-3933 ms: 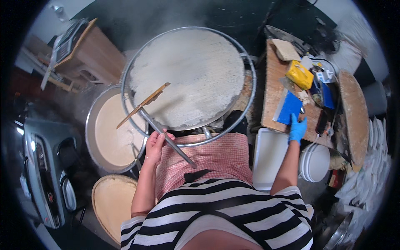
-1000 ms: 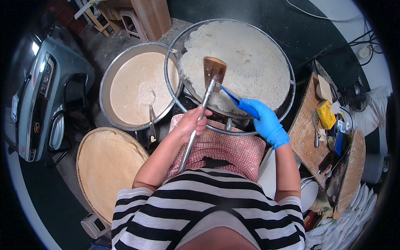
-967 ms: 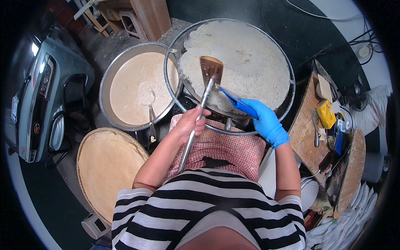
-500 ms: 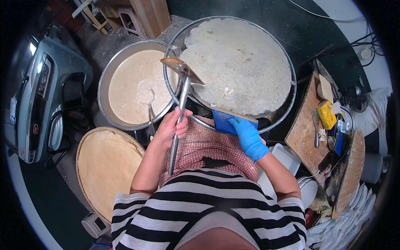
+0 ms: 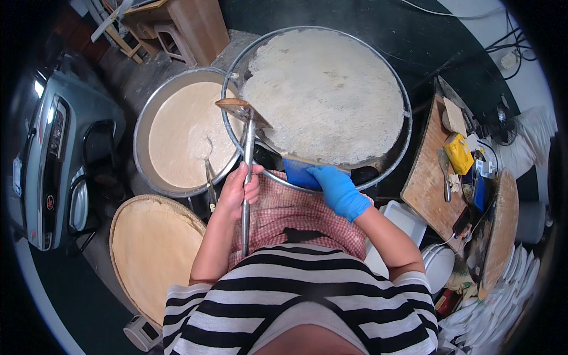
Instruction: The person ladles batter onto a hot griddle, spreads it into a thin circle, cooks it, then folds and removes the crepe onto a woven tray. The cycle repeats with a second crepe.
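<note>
Spreader is in the bare left hand: fingers wrapped round its metal handle, wooden blade raised at the far end, sitting over the left side of the ring, between batter tub and griddle. Lower end of the handle comes back toward the striped shirt. Right hand, blue glove, has fingers grasping a blue scraper at the near side of the ring, long edge facing the griddle. Can't tell whether that edge touches the griddle lip.

Main workpiece: pale layer on the round griddle, far of both hands. Covers most of the plate, ragged outline, rough patches toward the near side.

Step in hand, my read: tidying the near edge with the scraper, spreader parked clear in the other hand. A next scraper stroke calls for a low, even edge along the rim and light pressure so the layer doesn't tear. Spreader needs to be kept off the layer meanwhile.

Around it: ladle in the tub, tan round sheets near left. Tabletop on the right carries a yellow packet and a metal spatula.
</note>
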{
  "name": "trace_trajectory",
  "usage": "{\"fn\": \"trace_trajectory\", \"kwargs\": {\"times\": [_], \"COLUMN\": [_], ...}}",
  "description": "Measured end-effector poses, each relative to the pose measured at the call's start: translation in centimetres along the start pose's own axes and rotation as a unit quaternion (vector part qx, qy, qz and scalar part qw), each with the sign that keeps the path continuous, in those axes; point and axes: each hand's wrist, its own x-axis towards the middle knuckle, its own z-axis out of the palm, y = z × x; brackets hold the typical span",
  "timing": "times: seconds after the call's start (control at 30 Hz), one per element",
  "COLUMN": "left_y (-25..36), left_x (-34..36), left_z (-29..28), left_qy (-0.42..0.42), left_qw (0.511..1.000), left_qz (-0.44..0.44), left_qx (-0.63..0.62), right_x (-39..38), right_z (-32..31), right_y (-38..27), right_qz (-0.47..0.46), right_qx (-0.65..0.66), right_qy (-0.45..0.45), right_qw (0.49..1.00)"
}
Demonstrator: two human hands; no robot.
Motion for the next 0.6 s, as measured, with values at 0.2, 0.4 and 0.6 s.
{"fn": "trace_trajectory", "kwargs": {"times": [0.2, 0.4, 0.6], "left_y": [-0.1, -0.2, -0.2], "left_x": [-0.3, -0.3, 0.3], "left_z": [-1.4, -1.9, -1.8], "left_qy": [0.014, 0.035, 0.032], "left_qw": [1.0, 0.998, 0.998], "left_qz": [0.028, 0.042, 0.056], "left_qx": [-0.001, 0.006, 0.018], "right_x": [-0.1, 0.7, -2.8], "right_z": [-6.3, -10.7, -6.8], "right_y": [5.6, 16.3, 20.4], "right_qz": [-0.008, 0.229, 0.219], "right_qx": [0.162, 0.035, -0.014], "right_qy": [0.161, 0.201, 0.225], "right_qw": [0.974, 0.952, 0.949]}}
